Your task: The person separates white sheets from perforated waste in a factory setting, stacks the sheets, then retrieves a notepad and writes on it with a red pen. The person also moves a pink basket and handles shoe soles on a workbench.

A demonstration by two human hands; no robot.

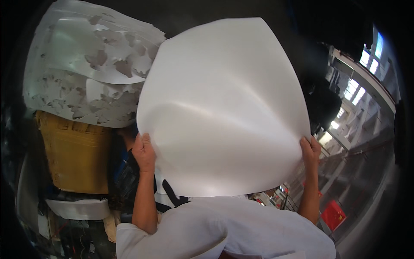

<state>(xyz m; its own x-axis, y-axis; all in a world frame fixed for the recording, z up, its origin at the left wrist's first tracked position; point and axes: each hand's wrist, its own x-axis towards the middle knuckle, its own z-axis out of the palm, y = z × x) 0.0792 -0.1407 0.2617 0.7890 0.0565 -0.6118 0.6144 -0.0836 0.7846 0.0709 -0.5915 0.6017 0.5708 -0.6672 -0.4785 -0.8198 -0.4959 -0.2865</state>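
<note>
I hold a large, glossy white sheet up in front of me, and it bows outward in the middle. My left hand grips its lower left edge, and my right hand grips its lower right edge. Both forearms rise from my white shirt at the bottom of the view. The sheet hides most of what lies behind it.
A stack of white sheets with ragged cut-out holes lies at the upper left on a yellow-brown cardboard box. Dark clutter and a white strip sit below it. On the right are bright windows, a grey hall floor and a red cloth.
</note>
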